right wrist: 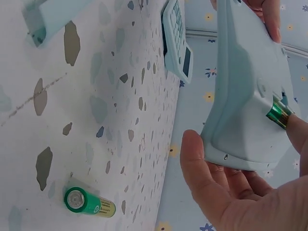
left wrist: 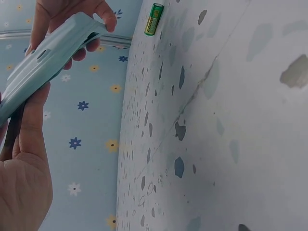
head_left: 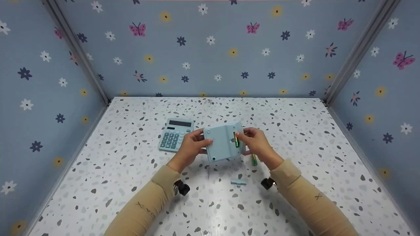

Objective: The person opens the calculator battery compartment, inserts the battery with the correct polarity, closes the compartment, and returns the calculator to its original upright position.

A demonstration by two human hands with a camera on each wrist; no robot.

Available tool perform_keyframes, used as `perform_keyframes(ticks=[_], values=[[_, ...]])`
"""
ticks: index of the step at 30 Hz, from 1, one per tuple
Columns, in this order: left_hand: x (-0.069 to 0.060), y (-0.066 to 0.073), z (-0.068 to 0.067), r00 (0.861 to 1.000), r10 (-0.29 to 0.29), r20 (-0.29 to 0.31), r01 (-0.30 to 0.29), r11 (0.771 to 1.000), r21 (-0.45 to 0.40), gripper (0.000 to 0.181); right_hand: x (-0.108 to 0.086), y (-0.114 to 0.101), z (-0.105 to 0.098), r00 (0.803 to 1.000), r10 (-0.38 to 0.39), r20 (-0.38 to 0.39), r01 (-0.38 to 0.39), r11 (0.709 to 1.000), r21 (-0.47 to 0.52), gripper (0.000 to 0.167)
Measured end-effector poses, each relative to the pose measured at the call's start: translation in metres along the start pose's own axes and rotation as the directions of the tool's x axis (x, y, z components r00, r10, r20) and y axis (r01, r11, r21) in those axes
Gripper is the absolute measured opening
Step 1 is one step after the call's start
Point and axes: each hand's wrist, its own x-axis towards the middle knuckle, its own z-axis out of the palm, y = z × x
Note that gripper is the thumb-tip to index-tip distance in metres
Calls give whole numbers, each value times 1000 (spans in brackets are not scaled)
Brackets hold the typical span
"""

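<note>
A light blue calculator [head_left: 218,144] is held above the table with its back facing up. My left hand [head_left: 192,146] grips its left edge, thumb on the back and fingers underneath. On the other side my right hand [head_left: 261,142] holds the right edge, its fingers around the case. The right thumb presses on a green battery [right wrist: 278,113] in the slot on the back; part of the battery is hidden. A second green battery [right wrist: 89,202] lies on the table below the right hand. Nearer the front is a small light blue battery cover [head_left: 238,182].
Another light blue calculator [head_left: 174,135] lies face up on the table, behind the left hand. The speckled white table [head_left: 131,203] is enclosed at the back and sides by blue flowered panels [head_left: 210,62].
</note>
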Motion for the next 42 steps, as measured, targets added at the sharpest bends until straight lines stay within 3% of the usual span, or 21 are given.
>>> perform_keyframes(ticks=[8,21,31,42], values=[[0,0,-1,1000,-5,7,5,1000,3,50,-2,3,0,998,-54,-10,54,997,-60,53],[0,-1,-3,999,-9,47,8,1000,22,51,-1,6,0,998,-60,-26,58,995,-79,53],[0,3,-4,1000,1,19,-1,1000,-23,48,-4,7,-5,992,-123,5,123,984,-127,60],[-3,8,-10,1000,4,-15,-5,1000,-30,46,-10,12,-16,982,-191,9,188,958,-218,55]])
